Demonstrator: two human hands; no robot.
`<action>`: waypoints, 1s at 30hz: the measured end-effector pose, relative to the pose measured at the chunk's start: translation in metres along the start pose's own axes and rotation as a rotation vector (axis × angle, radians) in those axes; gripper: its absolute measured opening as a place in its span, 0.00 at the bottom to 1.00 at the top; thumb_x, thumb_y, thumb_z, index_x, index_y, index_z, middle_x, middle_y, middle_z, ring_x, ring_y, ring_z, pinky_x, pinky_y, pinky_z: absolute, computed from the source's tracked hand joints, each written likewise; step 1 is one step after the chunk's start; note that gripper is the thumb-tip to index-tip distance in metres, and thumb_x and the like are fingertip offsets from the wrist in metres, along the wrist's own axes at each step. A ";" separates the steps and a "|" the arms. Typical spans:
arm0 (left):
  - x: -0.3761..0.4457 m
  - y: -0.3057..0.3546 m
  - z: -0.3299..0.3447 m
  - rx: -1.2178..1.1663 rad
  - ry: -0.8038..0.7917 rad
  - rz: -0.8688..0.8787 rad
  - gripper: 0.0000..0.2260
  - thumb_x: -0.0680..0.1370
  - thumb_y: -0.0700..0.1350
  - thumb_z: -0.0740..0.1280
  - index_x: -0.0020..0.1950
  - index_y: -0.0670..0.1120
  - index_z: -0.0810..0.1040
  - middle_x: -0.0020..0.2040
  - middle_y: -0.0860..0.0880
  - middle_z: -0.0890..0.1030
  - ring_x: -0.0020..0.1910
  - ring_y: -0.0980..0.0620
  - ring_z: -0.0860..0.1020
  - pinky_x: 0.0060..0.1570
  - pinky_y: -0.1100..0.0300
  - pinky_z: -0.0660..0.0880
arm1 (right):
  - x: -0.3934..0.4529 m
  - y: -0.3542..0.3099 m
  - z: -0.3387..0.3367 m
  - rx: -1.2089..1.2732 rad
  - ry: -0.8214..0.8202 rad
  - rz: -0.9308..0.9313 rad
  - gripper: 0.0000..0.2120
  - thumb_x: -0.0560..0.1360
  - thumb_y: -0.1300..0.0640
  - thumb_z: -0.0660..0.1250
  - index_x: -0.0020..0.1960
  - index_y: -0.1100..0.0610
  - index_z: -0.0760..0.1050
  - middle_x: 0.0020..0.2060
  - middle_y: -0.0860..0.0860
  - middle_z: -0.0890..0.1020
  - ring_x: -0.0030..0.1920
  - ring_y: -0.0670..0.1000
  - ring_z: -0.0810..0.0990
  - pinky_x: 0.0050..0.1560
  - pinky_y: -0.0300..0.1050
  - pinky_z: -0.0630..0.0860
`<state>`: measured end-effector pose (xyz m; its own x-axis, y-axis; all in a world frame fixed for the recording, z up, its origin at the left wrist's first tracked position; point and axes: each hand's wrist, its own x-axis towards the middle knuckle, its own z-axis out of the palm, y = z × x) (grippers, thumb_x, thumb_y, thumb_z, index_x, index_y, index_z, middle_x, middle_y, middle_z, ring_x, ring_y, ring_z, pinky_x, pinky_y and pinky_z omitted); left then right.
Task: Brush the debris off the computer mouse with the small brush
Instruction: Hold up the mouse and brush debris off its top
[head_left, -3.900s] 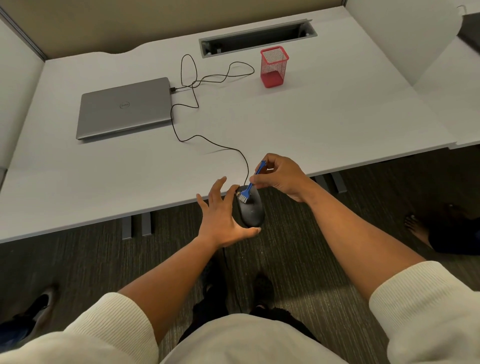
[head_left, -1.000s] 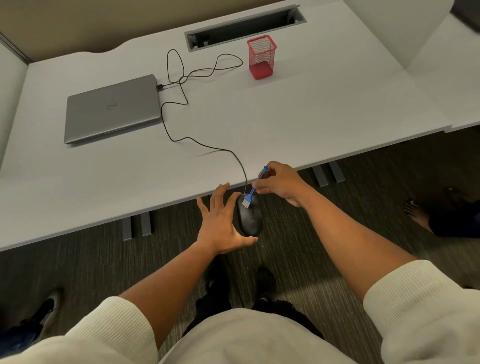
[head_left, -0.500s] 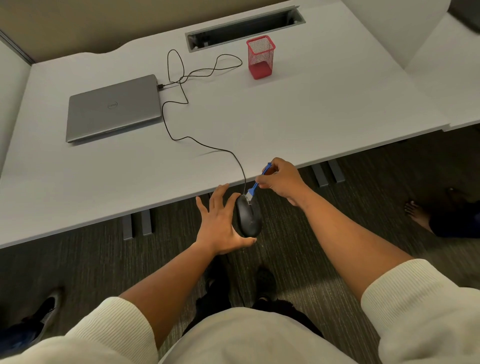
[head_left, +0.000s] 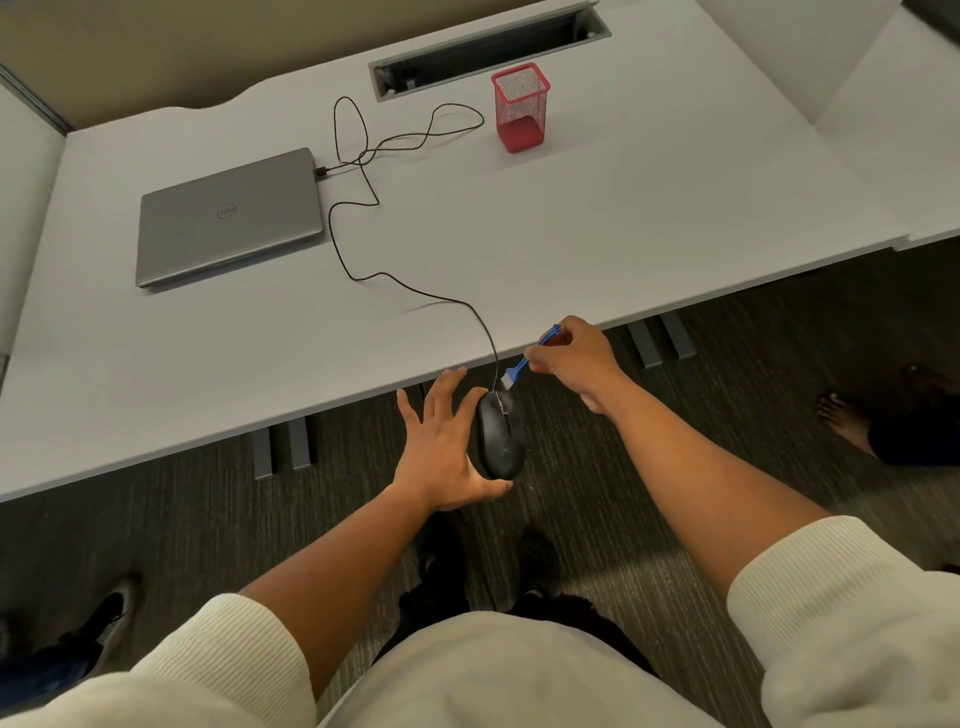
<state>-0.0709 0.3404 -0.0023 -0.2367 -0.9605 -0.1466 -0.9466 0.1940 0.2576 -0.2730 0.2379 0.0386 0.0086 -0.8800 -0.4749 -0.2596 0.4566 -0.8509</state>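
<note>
A black wired computer mouse (head_left: 500, 435) is held off the desk, in front of its near edge, above the floor. My left hand (head_left: 441, 448) holds it from the left, thumb under its near end and fingers spread along its side. My right hand (head_left: 570, 359) pinches a small blue brush (head_left: 518, 369) with pale bristles. The bristles sit at the mouse's far end, by the cable. A pale dusty patch shows on the mouse's front.
The mouse cable (head_left: 363, 208) runs across the white desk (head_left: 623, 208) to a closed grey laptop (head_left: 228, 218) at the left. A red mesh pen cup (head_left: 520, 108) stands at the back. Other people's feet (head_left: 841, 415) are on the carpet at right and lower left.
The brush has moved from the middle of the mouse up to its far end and lifted slightly to the right. My left hand keeps the mouse in the same place.
</note>
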 end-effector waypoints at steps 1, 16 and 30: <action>0.000 -0.001 0.000 0.007 -0.003 0.005 0.53 0.60 0.77 0.68 0.78 0.53 0.59 0.80 0.47 0.48 0.81 0.44 0.44 0.72 0.27 0.37 | 0.000 0.000 -0.001 0.037 -0.029 0.014 0.11 0.72 0.63 0.75 0.50 0.59 0.75 0.47 0.56 0.81 0.50 0.52 0.83 0.56 0.48 0.82; 0.000 -0.003 0.001 0.059 -0.041 0.045 0.54 0.60 0.78 0.67 0.79 0.52 0.58 0.80 0.47 0.48 0.80 0.44 0.45 0.71 0.27 0.36 | 0.002 0.005 -0.003 0.198 -0.162 0.116 0.16 0.71 0.67 0.76 0.55 0.66 0.75 0.49 0.59 0.81 0.47 0.51 0.85 0.41 0.37 0.83; 0.002 -0.002 0.002 0.050 -0.043 0.040 0.54 0.60 0.78 0.66 0.78 0.51 0.59 0.80 0.47 0.50 0.81 0.44 0.46 0.71 0.26 0.38 | 0.001 0.009 0.001 0.135 -0.181 0.046 0.11 0.71 0.65 0.76 0.47 0.59 0.74 0.46 0.56 0.81 0.45 0.49 0.85 0.41 0.36 0.82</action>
<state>-0.0702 0.3383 -0.0048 -0.2831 -0.9425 -0.1778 -0.9456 0.2432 0.2161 -0.2739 0.2416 0.0306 0.1760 -0.8257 -0.5360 -0.1319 0.5198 -0.8441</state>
